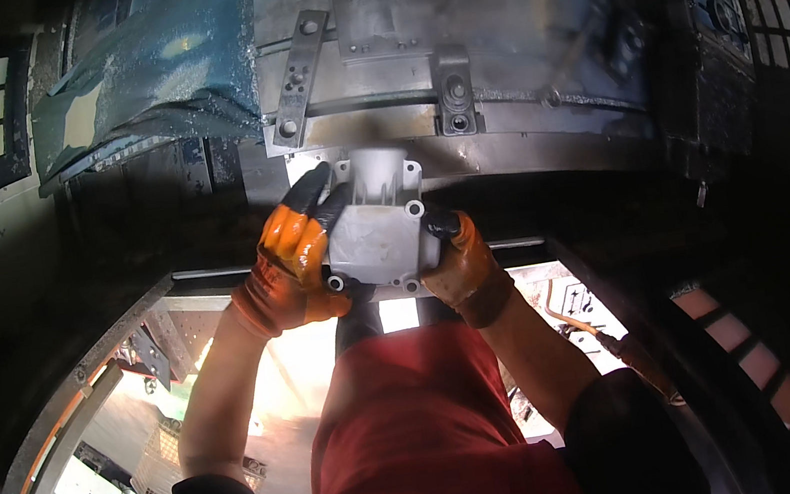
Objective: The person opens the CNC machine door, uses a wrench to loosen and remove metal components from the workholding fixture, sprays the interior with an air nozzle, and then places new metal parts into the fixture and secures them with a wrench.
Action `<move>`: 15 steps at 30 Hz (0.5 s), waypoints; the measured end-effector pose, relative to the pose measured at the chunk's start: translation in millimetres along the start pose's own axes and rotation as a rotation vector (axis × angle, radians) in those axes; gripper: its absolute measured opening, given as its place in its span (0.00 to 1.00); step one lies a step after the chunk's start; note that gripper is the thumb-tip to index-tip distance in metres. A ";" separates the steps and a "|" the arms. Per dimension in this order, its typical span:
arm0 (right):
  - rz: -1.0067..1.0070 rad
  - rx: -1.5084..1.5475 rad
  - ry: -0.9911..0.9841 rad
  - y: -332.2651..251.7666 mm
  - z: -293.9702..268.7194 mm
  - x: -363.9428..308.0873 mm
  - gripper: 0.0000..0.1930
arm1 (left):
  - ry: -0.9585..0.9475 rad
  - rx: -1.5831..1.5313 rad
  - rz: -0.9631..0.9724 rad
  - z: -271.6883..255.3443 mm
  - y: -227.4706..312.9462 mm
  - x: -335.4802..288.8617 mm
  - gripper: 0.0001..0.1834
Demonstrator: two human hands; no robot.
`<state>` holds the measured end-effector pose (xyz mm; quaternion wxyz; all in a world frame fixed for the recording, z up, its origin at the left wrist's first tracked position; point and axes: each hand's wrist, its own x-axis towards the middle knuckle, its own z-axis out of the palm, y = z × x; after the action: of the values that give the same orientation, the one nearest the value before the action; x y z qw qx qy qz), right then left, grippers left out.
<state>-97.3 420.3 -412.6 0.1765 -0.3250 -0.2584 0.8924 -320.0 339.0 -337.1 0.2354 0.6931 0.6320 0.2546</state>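
Observation:
Between my two gloved hands is a grey cast metal housing with a round neck at its far end and bolt holes at its corners. My left hand, in an orange glove with black fingertips, is closed on its left side. On the right side, my right hand, in a matching glove, grips the lower edge; part of its fingers is hidden by the casting. The housing is held in front of the near edge of a metal machine table, close to my red apron.
On the machine table lie a flat steel bar with holes and a bolted clamp block. A wet blue-green sheet drapes over the far left. Below me runs a door-frame rail. An orange-brown hose with a handle hangs at right.

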 end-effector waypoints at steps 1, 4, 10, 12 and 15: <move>-0.094 -0.237 0.032 -1.1 -0.6 3.0 0.21 | 0.005 -0.018 0.053 -0.5 -6.3 7.7 0.51; -0.391 -0.805 0.040 -13.6 -6.2 4.1 0.26 | -0.052 0.011 0.149 -12.1 -10.7 33.3 0.52; -0.312 -0.044 0.162 -49.1 -17.8 28.8 0.28 | -0.061 0.132 0.171 -7.9 -27.8 54.6 0.43; -0.524 -0.751 0.123 -79.2 -1.8 33.3 0.33 | 0.052 0.142 0.173 -3.7 -38.1 61.8 0.41; -0.752 -1.628 0.050 -102.1 -0.9 51.8 0.40 | 0.165 0.171 0.211 10.4 -63.9 71.3 0.44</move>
<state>-119.4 527.7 -379.8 0.1776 -0.2627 -0.8967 0.3088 -356.4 415.8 -382.5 0.0950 0.7499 0.5922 0.2792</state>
